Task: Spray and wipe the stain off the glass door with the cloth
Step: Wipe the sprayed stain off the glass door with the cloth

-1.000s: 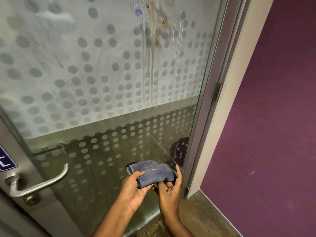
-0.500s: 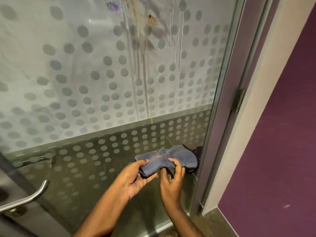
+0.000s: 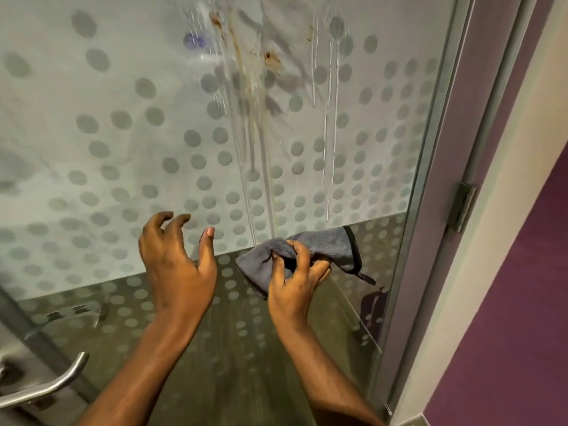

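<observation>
A frosted glass door (image 3: 123, 142) with a grey dot pattern fills the view. High on it is a brown stain (image 3: 272, 59) with a purple blot (image 3: 194, 41) to its left; wet streaks run down from them to the frosted band's lower edge. My right hand (image 3: 295, 281) grips a bunched grey-blue cloth (image 3: 325, 244) close to the glass, just below the streaks. My left hand (image 3: 178, 259) hovers to the left of the cloth with its fingers spread and curled, holding nothing. No spray bottle is in view.
A metal lever handle (image 3: 46, 385) sits at the lower left of the door. The door frame (image 3: 430, 179) with a hinge (image 3: 461, 207) runs down the right, then a white jamb (image 3: 504, 192) and a purple wall (image 3: 522, 318).
My left hand has let go of the cloth and moved left, fingers spread. The right hand alone now holds the cloth, raised toward the streaks. The view has moved closer to the glass.
</observation>
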